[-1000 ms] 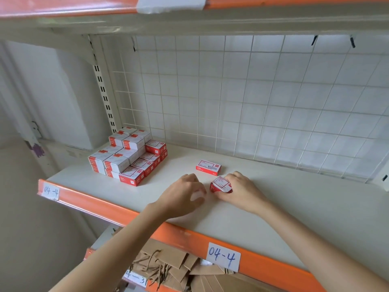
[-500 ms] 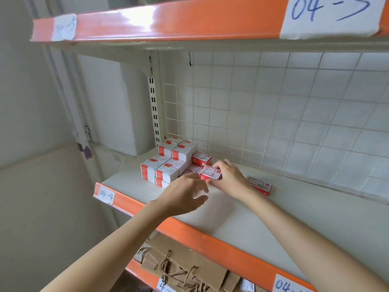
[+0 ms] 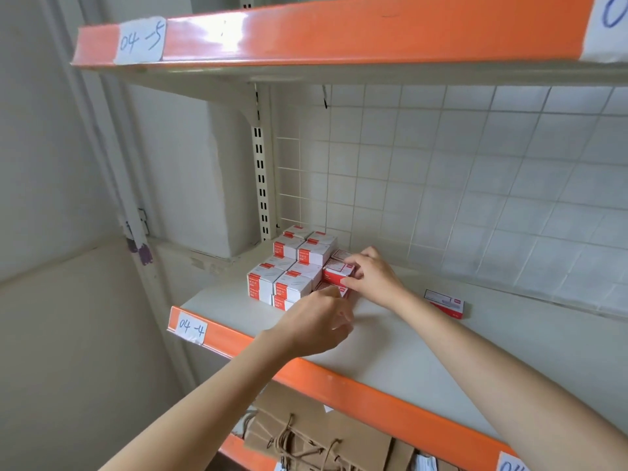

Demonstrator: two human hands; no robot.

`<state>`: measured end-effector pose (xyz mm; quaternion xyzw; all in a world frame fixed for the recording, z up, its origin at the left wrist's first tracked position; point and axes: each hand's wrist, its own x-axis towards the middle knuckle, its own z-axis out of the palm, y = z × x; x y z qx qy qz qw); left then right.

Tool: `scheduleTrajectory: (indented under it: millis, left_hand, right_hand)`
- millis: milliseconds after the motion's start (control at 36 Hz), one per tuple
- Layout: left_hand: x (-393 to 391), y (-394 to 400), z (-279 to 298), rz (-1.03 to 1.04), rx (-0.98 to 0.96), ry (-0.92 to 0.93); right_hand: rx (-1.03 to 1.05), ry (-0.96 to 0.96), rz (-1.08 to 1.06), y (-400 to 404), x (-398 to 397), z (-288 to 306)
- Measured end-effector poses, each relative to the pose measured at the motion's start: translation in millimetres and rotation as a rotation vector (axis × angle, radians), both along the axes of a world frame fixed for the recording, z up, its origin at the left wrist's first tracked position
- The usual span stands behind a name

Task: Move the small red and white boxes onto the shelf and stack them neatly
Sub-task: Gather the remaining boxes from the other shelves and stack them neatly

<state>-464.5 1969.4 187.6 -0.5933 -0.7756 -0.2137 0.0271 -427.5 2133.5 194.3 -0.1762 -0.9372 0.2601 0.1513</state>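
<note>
A stack of small red and white boxes (image 3: pixel 292 266) stands at the left back corner of the white shelf (image 3: pixel 390 341). My right hand (image 3: pixel 373 275) pinches one red and white box (image 3: pixel 336 270) and holds it on the right side of the stack, atop lower boxes. My left hand (image 3: pixel 317 326) hovers just in front of the stack with curled fingers; what they hold, if anything, is hidden. One more box (image 3: pixel 445 302) lies alone on the shelf to the right of my right wrist.
A wire grid (image 3: pixel 441 185) backs the shelf. An upper shelf with an orange edge (image 3: pixel 339 32) hangs overhead. The orange front edge (image 3: pixel 306 372) carries paper labels. Brown paper bags (image 3: pixel 306 436) fill the shelf below.
My right hand carried the box left from the shelf's middle to the stack's right side. My left hand followed toward the stack. The camera turned left and tilted up.
</note>
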Motion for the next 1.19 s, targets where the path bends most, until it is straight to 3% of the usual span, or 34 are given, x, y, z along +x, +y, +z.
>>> scheduleTrajectory:
  millis: [167, 444, 583, 806, 1194]
  left_hand:
    - [10, 23, 0, -0.081, -0.052, 0.02]
    - [60, 79, 1, -0.227, -0.115, 0.088]
    - [105, 117, 8, -0.334, -0.123, 0.11]
    - [230, 176, 18, -0.435, -0.086, 0.093]
    - [470, 254, 17, -0.645, -0.081, 0.053]
  right_hand:
    - [0.071, -0.007, -0.025, 22, 34, 3]
    - [0.321, -0.211, -0.026, 55, 141, 6]
    - [0.314, -0.263, -0.134, 72, 213, 15]
    - [0.255, -0.329, -0.263, 96, 368, 7]
    - [0.214, -0.262, -0.582, 131, 629, 4]
